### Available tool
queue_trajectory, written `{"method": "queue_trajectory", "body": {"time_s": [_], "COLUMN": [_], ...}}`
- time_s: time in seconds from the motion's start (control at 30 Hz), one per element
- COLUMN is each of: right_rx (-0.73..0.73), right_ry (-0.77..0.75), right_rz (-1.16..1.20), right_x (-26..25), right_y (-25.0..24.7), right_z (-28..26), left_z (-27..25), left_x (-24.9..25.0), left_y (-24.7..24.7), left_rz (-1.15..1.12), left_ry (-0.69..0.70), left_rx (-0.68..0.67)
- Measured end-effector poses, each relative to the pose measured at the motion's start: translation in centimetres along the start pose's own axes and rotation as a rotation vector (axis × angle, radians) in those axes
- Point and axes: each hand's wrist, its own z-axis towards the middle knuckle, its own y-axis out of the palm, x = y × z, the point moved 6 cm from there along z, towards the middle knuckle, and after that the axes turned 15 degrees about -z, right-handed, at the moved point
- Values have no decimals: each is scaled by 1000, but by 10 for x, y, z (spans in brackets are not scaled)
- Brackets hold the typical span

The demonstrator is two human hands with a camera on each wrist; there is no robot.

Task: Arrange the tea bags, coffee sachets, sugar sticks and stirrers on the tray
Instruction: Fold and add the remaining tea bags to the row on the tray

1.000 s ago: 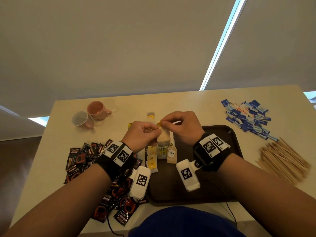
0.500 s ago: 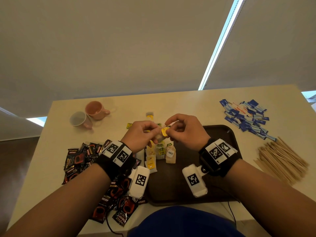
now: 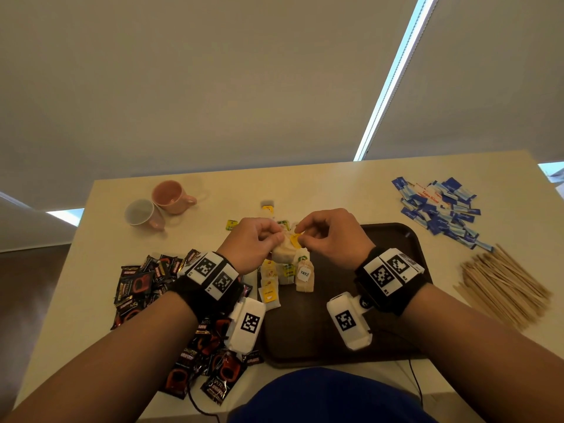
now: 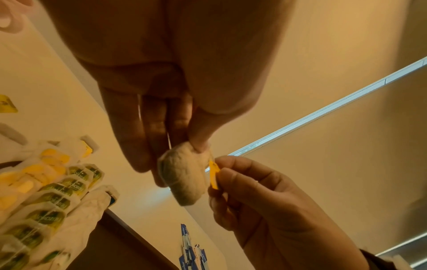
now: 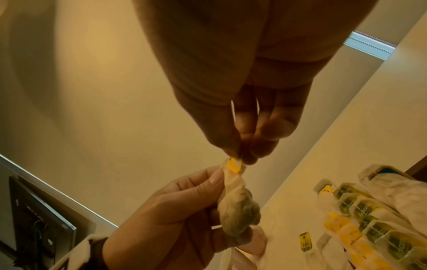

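Both hands meet above the far left corner of the tray (image 3: 393,239), working on one tea bag (image 3: 282,251). The left hand (image 3: 253,242) pinches the gathered top of the bag between thumb and fingertips, so the pale pouch hangs below them; in the left wrist view the bag (image 4: 184,179) bulges under the thumb with its darker fill showing through the paper. The right hand (image 3: 331,235) pinches the bag's yellow tag (image 3: 295,239) between thumb and forefinger, the other fingers curled behind. In the right wrist view the tag (image 5: 234,167) sits right at the bag's twisted neck (image 5: 233,184), touching it, with the two hands almost fingertip to fingertip.

Below the hands, rows of tea bags (image 3: 287,274) lie on the tray's left part: yellow-tagged ones at the left edge, green-labelled ones beside them, and a brown bag with a white tag on the right of the group. A few more tea bags (image 3: 268,209) lie loose on the table (image 3: 335,190) beyond the hands.

Coffee sachets (image 3: 143,285), dark red and black, are heaped on the table left of the tray and run down toward the near edge. Blue and white sugar sticks (image 3: 439,209) are piled on the table at the far right, with a bundle of wooden stirrers (image 3: 503,282) nearer, right of the tray. Two cups (image 3: 158,204) stand touching at the far left, one pink, one with a pale inside
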Motion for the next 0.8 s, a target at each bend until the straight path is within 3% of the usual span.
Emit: {"method": "queue_trajectory", "body": {"time_s": [0.27, 0.57, 0.8], "right_rx": [-20, -20, -48], "right_ry": [-5, 64, 75], "right_rz": [-18, 185, 182], "right_x": [0, 2, 3], "right_y": [3, 5, 5], "right_z": [0, -1, 0], "left_z": [0, -4, -8], "left_x": [3, 6, 10], "left_y": [-1, 0, -1], "left_rz": [40, -11, -21], "left_ry": [-9, 0, 25], "left_rx": [4, 12, 0]}}
